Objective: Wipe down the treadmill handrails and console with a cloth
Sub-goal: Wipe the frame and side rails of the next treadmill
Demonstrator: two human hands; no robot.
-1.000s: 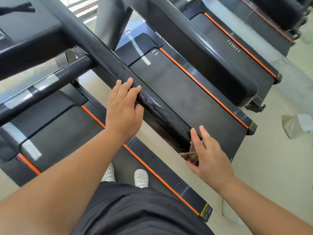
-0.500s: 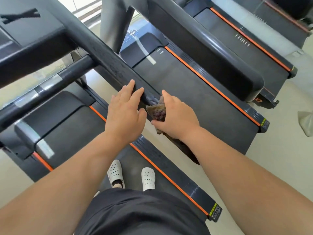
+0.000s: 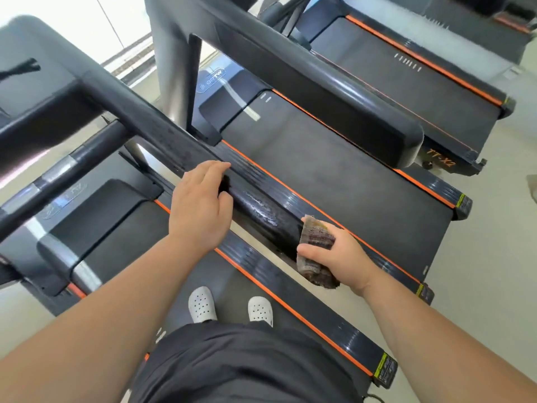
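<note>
A black right handrail [image 3: 174,141] of the treadmill I stand on runs diagonally from upper left to lower right. My left hand [image 3: 200,205] rests on top of it near the middle, fingers curled over the rail. My right hand [image 3: 337,257] grips a brownish striped cloth [image 3: 315,245] wrapped around the rail's near end. The stretch of rail between the hands looks wet and shiny. Part of the grey console [image 3: 32,65] shows at the upper left.
A front crossbar [image 3: 66,170] with silver grips crosses at the left. A second treadmill [image 3: 334,175] with an orange-trimmed deck and its own handrail [image 3: 334,91] stands close on the right, a third beyond it. My white shoes [image 3: 229,306] stand on the belt below.
My right hand slid the cloth from beside my left hand down the rail to its near end. My left hand stayed on the rail. The camera view tilted slightly.
</note>
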